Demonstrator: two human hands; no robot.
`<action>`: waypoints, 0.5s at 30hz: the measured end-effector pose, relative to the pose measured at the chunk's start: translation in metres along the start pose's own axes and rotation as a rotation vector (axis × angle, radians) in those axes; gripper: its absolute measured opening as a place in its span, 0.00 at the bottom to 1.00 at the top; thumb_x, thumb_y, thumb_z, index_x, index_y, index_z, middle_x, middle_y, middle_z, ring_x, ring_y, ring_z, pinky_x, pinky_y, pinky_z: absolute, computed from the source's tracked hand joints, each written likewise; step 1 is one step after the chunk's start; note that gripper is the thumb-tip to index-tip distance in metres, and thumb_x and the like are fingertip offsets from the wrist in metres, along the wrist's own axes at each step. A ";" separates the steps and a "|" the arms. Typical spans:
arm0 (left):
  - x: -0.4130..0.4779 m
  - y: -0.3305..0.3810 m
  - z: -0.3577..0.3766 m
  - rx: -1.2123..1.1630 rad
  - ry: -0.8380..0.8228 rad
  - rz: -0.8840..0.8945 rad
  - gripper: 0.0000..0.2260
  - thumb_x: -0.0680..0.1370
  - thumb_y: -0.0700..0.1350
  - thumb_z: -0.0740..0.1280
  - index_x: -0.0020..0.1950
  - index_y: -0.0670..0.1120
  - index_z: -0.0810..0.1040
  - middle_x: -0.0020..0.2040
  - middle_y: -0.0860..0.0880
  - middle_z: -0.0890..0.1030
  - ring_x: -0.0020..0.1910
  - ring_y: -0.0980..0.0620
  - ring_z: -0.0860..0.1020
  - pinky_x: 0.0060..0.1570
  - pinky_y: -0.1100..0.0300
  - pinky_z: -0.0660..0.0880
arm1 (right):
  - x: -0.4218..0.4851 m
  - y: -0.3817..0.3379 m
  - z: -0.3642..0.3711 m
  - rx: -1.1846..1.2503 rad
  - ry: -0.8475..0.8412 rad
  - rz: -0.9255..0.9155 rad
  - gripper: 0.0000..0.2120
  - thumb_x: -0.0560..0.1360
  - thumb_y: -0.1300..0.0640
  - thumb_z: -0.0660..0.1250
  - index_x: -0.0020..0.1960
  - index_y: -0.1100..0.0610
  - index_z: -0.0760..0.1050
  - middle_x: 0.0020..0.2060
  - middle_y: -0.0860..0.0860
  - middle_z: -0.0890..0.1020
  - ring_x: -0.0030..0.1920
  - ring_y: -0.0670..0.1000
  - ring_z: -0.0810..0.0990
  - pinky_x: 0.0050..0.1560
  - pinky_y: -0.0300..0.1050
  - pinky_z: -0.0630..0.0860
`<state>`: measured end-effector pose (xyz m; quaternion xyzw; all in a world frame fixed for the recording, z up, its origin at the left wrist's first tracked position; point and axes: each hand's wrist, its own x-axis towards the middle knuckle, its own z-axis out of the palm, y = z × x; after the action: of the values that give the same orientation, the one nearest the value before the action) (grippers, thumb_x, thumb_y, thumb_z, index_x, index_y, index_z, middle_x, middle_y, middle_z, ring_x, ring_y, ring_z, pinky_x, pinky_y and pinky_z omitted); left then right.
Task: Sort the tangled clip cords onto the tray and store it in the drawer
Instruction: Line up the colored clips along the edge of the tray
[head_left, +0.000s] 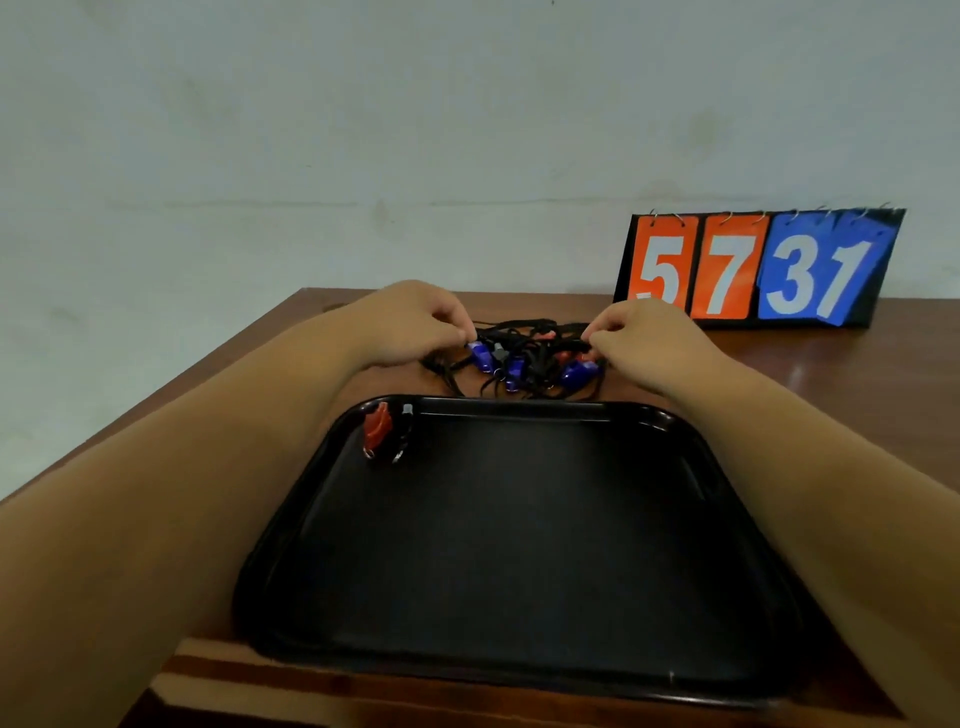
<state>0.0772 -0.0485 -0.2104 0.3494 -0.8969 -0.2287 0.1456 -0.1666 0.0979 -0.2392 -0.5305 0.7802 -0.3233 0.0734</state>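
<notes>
A tangle of black cords (530, 358) with blue and red clips lies on the wooden table just beyond the black tray (519, 545). My left hand (415, 322) pinches the tangle at its left end, by a blue clip (480, 356). On the right end my right hand (639, 332) pinches the cords near another blue clip (579, 371). One red clip (376, 431) with a black cord lies in the tray's far left corner.
A flip scoreboard (753, 270) reading 57 and 31 stands at the back right against the pale wall. The wooden table (831, 374) has its left edge running diagonally and its front edge just below the tray.
</notes>
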 end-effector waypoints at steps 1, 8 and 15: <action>0.009 0.000 0.003 0.055 -0.015 0.006 0.06 0.84 0.47 0.69 0.56 0.55 0.86 0.47 0.60 0.83 0.42 0.61 0.79 0.39 0.64 0.70 | 0.002 0.005 0.001 0.016 -0.014 -0.009 0.11 0.85 0.59 0.66 0.60 0.50 0.86 0.56 0.46 0.83 0.55 0.44 0.78 0.55 0.41 0.72; 0.047 -0.008 0.016 0.243 -0.140 0.081 0.08 0.83 0.45 0.73 0.59 0.56 0.86 0.59 0.60 0.81 0.58 0.57 0.78 0.61 0.57 0.71 | 0.019 0.027 0.013 -0.018 -0.117 -0.085 0.08 0.83 0.56 0.71 0.59 0.46 0.84 0.53 0.42 0.81 0.54 0.45 0.79 0.53 0.40 0.74; 0.065 -0.009 0.020 0.320 -0.186 0.101 0.18 0.78 0.42 0.78 0.64 0.59 0.85 0.60 0.57 0.83 0.59 0.54 0.80 0.62 0.53 0.76 | 0.027 0.034 0.024 -0.136 -0.179 -0.145 0.15 0.81 0.54 0.74 0.67 0.44 0.81 0.59 0.43 0.79 0.57 0.45 0.79 0.53 0.37 0.72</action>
<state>0.0281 -0.0934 -0.2253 0.2999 -0.9478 -0.1068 0.0158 -0.1935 0.0718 -0.2718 -0.6159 0.7502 -0.2257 0.0831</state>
